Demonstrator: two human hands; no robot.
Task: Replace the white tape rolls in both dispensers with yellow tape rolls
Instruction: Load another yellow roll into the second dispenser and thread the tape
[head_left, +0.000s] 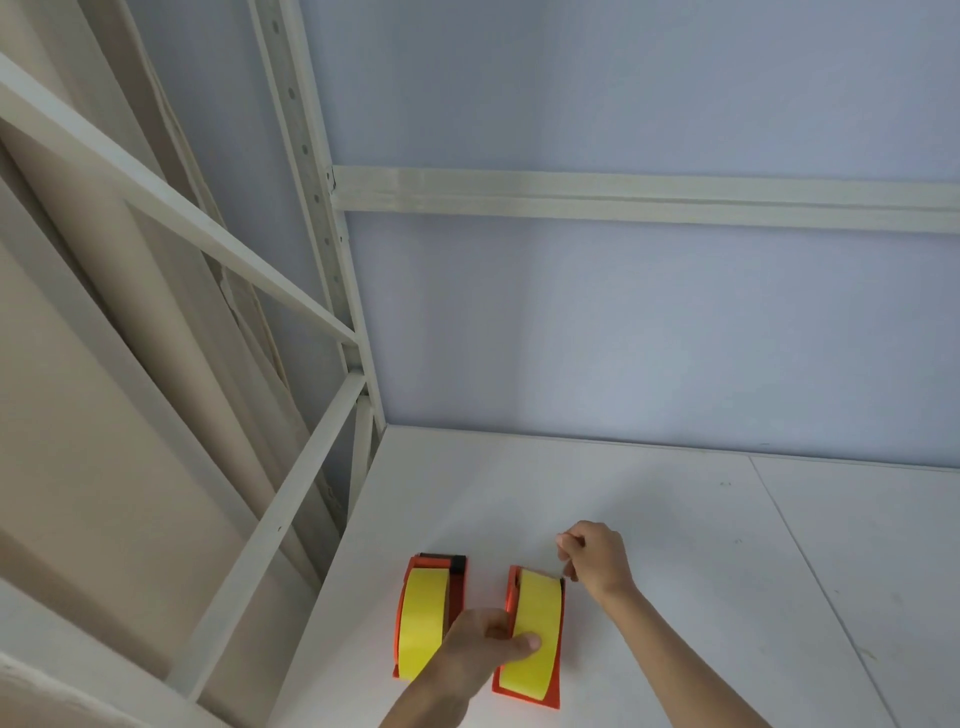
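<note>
Two dispensers: both orange units are stood side by side, close but apart, near the front left of the white shelf board (675, 519); each is already loaded with a yellow roll, and no white roll is seen.
Left dispenser (457, 587): an orange plastic frame with a dark cutter bar at its far end; its yellow roll (423, 618) is seated upright on edge.
Right dispenser (511, 592): the same flat-sided orange shell; its yellow roll (537, 623) is held in place.
Left hand (483, 649): wrapped around the near side of the right dispenser, with the thumb pressed on the yellow face.
Right hand (597, 558): fingers curled in a pinch at the far end of the right dispenser; whether a tape end is pinched cannot be told.
Handling: the rolls are judged light and stiff as wound rings, with a matte, papery face offering good grip; the free end would be thin, sticky and easily creased.
Hold points: the frame is best gripped by its flat sides, the tape by its loose end, and the cutter edge avoided.
Surroundings: a pale metal rack upright (311, 208) and a smooth lilac wall (623, 312) are behind.
</note>
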